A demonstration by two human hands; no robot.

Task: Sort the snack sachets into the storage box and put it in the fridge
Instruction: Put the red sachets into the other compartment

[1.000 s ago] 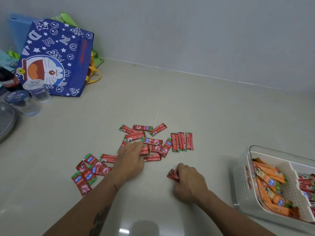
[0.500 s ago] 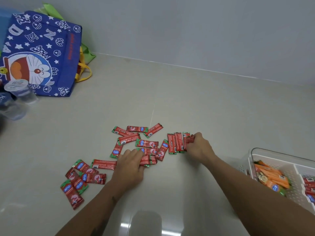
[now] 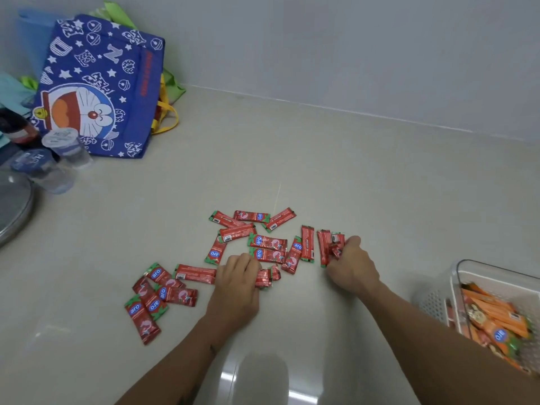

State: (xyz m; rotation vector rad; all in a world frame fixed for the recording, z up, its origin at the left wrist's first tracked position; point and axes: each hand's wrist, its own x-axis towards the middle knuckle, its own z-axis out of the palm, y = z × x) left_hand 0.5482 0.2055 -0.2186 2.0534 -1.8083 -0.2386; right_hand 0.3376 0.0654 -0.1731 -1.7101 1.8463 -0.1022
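My right hand (image 3: 352,266) is curled around a small bunch of red sachets (image 3: 336,247) at the right edge of the scatter, thumb and fingers pinching them against the countertop (image 3: 292,159). My left hand (image 3: 236,283) lies knuckles-up over the middle of the scatter, fingers bent over a couple of crumpled sachets (image 3: 266,277) just beside it; I cannot tell whether it actually grips them or only rests on them. The two hands are apart, with several loose sachets between them.

The rest of the red sachets (image 3: 264,242) lie flat on the counter in a loose spread, with a smaller cluster (image 3: 152,299) off to the left, some overlapping. The storage box (image 3: 455,276) (clear, with a white perforated liner) sits at the right edge, near my right forearm, and one compartment holds orange sachets (image 3: 491,314).

At the far left, a blue cartoon bag (image 3: 99,86) leans against the wall, with two sealed water cups (image 3: 64,147) in front of it and a metal lid (image 3: 11,209) at the edge.
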